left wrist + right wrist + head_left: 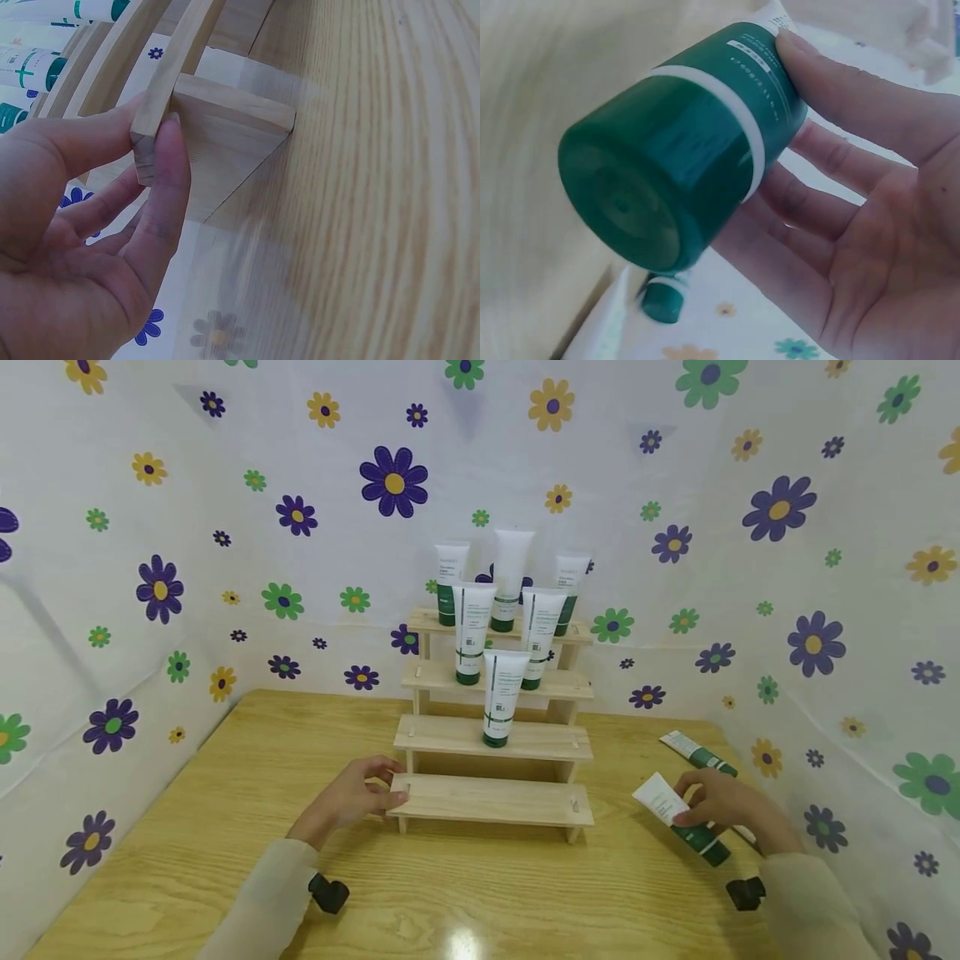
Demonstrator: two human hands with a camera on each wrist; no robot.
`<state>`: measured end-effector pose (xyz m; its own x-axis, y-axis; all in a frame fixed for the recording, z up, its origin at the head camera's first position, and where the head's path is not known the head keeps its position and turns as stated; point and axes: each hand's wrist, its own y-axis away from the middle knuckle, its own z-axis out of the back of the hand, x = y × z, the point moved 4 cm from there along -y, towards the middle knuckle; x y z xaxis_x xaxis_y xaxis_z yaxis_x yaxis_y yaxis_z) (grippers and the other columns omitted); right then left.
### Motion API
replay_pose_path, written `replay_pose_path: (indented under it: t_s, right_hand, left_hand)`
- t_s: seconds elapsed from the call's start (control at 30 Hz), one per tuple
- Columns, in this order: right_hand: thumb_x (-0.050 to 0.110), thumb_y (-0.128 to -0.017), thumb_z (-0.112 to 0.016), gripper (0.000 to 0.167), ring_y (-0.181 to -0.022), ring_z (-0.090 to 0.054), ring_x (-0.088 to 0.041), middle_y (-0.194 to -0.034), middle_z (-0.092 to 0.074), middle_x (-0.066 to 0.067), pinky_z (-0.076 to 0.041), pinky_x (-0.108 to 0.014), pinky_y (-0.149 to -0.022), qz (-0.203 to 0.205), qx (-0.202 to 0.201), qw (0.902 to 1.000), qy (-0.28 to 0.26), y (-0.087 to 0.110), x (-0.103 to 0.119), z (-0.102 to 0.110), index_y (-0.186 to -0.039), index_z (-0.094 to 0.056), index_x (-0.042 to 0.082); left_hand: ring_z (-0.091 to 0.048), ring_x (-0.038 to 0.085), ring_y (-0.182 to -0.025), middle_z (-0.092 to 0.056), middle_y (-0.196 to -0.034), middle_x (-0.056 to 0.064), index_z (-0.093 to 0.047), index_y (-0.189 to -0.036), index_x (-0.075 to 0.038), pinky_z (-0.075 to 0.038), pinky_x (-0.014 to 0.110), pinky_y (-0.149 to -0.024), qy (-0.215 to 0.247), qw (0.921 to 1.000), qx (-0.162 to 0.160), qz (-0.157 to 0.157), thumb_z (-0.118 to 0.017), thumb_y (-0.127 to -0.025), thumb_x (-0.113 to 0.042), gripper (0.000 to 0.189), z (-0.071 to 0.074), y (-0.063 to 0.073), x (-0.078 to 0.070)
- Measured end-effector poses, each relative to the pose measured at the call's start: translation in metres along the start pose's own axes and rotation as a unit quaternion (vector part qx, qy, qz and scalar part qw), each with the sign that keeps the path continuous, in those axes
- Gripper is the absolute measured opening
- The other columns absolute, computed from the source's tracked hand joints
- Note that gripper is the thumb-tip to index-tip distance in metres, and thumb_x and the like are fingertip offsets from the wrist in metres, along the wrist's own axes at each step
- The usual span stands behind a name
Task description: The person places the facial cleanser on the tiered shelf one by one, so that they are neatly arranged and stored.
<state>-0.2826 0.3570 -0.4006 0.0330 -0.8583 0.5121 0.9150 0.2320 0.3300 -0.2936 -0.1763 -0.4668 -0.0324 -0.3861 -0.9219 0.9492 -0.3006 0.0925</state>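
Observation:
A stepped wooden display stand stands on the table. My left hand pinches the left end of its lowest step; in the left wrist view the thumb and a finger lie on either side of the plank. My right hand holds a white and green squeeze tube to the right of the stand, tilted, with its green cap toward the right wrist camera. Behind that hand another squeeze tube lies on the table. A further pale item below the hand is mostly hidden.
Several squeeze tubes stand caps down on the upper steps, among them a front tube on the second step from the bottom. The wooden table is bordered by a flower-print cloth at the back and both sides.

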Motion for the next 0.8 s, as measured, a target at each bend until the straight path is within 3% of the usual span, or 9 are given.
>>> replay_pose_path:
  t_s: [0.33, 0.8]
  right_hand:
    - [0.015, -0.090, -0.080, 0.038, -0.082, -0.070, -0.022, -0.100, -0.074, -0.018, -0.063, -0.041, -0.071, 0.068, -0.009, 0.9966, -0.046, 0.001, 0.042, 0.010, -0.117, -0.060, -0.003]
    - [0.012, -0.089, -0.080, 0.039, -0.085, -0.072, -0.022, -0.102, -0.075, -0.021, -0.065, -0.039, -0.073, 0.121, -0.050, 0.9891, -0.068, -0.001, 0.096, 0.009, -0.117, -0.060, -0.005]
  left_hand:
    - [-0.068, 0.015, -0.084, -0.059, -0.116, 0.017, -0.057, -0.135, 0.000, -0.062, 0.034, -0.073, 0.010, 0.9999, 0.002, 0.001, -0.078, -0.093, -0.018, 0.050, 0.000, 0.000, 0.002]
    - [-0.068, 0.016, -0.085, -0.058, -0.117, 0.017, -0.057, -0.135, -0.001, -0.063, 0.035, -0.074, 0.005, 1.0000, 0.003, -0.001, -0.078, -0.093, -0.019, 0.050, 0.000, -0.002, 0.005]
